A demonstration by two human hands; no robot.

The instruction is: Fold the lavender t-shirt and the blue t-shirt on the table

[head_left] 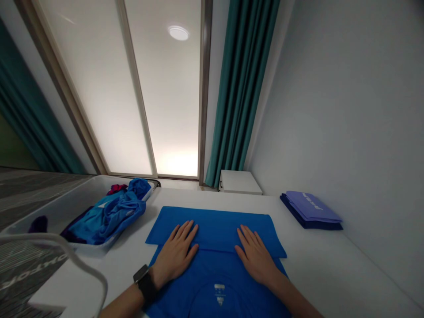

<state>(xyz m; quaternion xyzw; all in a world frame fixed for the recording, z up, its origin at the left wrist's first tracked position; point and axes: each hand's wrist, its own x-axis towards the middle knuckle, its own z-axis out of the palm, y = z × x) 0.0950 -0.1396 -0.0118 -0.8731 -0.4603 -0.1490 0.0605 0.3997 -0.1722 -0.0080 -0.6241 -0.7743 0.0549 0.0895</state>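
Observation:
Both my hands lie flat on a bright blue T-shirt, which is spread on a white table with its upper part folded over. My left hand, with a black watch on its wrist, presses the fold's left side. My right hand rests on the right side of the fold, its fingers spread. Neither hand grips the cloth. A small white print shows on the shirt below my hands.
To the left stands a white tray holding crumpled blue and dark clothes. A folded purple-blue stack lies at the table's right, by a grey wall. A curved white tube crosses the lower left.

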